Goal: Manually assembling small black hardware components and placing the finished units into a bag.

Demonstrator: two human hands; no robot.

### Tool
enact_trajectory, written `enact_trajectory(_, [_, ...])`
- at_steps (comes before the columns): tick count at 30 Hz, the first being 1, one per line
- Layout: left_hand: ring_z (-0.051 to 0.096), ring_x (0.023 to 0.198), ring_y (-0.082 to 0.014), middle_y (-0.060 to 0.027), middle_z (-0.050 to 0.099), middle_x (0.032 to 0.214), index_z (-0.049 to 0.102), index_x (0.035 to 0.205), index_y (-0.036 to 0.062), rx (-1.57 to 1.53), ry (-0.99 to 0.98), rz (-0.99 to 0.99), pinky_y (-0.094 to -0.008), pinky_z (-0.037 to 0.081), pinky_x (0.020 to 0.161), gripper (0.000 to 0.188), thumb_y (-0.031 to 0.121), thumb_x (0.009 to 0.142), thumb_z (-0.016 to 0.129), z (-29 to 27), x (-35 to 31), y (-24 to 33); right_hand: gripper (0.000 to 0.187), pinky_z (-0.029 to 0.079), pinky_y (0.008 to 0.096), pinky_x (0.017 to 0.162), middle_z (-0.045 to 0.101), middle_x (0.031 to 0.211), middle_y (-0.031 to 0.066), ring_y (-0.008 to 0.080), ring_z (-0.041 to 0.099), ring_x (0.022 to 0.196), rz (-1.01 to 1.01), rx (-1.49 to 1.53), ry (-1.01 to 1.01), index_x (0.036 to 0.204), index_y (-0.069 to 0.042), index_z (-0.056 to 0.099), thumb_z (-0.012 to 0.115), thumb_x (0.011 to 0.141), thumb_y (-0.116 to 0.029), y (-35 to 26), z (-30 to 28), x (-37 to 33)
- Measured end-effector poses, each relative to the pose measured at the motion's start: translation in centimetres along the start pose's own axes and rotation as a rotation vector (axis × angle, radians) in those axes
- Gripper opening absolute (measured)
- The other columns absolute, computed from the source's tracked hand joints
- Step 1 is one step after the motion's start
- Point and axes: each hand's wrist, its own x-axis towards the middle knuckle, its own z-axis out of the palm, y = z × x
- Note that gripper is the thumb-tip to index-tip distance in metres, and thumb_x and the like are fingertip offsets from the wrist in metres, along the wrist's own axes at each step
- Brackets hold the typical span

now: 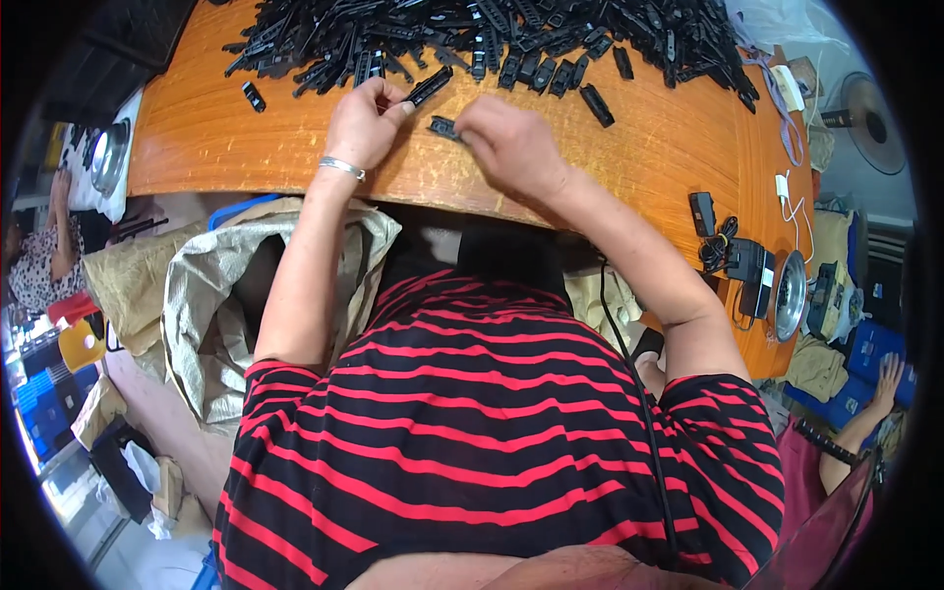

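Note:
In my left hand [366, 126] a long narrow black plastic part [431, 87] is pinched between thumb and fingers, tilted up to the right. My right hand [511, 143] is closed on a shorter black plastic part [444, 127], just above the wooden table and a little right of the first part. The two parts are apart. Beyond both hands spreads a large heap of black plastic parts [511, 29], with several short ones lined along its near edge. Fingertips of the right hand are partly hidden behind its knuckles.
The wooden table [265, 157] has one loose black part [254, 95] at left and another [597, 105] at right. An adapter with cable [749, 264] and a metal bowl [790, 295] sit at the right. A woven sack [202, 315] stands open below the left edge. Other people work at both sides.

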Motion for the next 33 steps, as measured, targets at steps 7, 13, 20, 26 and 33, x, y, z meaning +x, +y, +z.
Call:
enact_trajectory(7, [0.055,0.064,-0.0083,-0.0006,0.06,0.071,0.064,0.093,0.0011,-0.281,-0.333,-0.005,-0.0242,0.047,0.06,0.012,0.009,0.085,0.067,-0.9,-1.2,2.6,0.018,0.05,0.0267,0.059,0.064,0.076,0.0065,0.0136,0.061,0.062,0.299,0.148,0.062,0.099,-0.004,0.064,0.068,0.086,-0.015,0.7,-1.9,1.1])
enact_trajectory(13, [0.053,0.065,-0.0054,0.0015,0.059,0.075,0.062,0.096,0.0011,-0.379,-0.307,-0.05,-0.019,0.044,0.058,0.008,0.006,0.089,0.062,1.0,-0.2,2.6,0.014,0.04,0.0221,0.044,0.059,0.061,0.0018,0.0068,0.052,0.047,0.688,0.494,-0.125,0.09,0.001,0.061,0.062,0.091,-0.013,-0.4,-1.4,0.2])
enact_trajectory(20, [0.053,0.06,-0.0064,0.001,0.06,0.069,0.065,0.086,0.0006,-0.369,-0.192,-0.114,-0.0222,0.045,0.056,0.011,0.009,0.082,0.071,2.3,0.1,2.2,0.017,0.045,0.0223,0.043,0.06,0.064,0.0031,0.0069,0.055,0.048,0.899,0.606,-0.167,0.088,0.001,0.056,0.061,0.092,-0.015,-0.4,-0.8,0.3])
enact_trajectory(26, [0.05,0.061,-0.0066,0.0016,0.058,0.067,0.063,0.082,0.0017,-0.309,-0.156,-0.112,-0.0227,0.044,0.057,0.015,0.011,0.08,0.074,3.1,0.1,1.1,0.02,0.044,0.0226,0.042,0.06,0.064,0.0034,0.0076,0.055,0.047,0.909,0.565,-0.207,0.088,0.002,0.056,0.062,0.092,-0.017,-0.4,-0.4,0.4])
enact_trajectory(33, [0.047,0.06,-0.0075,0.0008,0.056,0.067,0.056,0.079,0.0037,-0.043,-0.174,-0.015,-0.0244,0.042,0.055,0.018,0.011,0.083,0.072,3.4,0.3,0.9,0.022,0.04,0.0243,0.036,0.059,0.061,0.005,0.0095,0.052,0.041,1.019,0.589,-0.37,0.087,0.001,0.051,0.062,0.091,-0.017,0.0,-1.3,1.3])
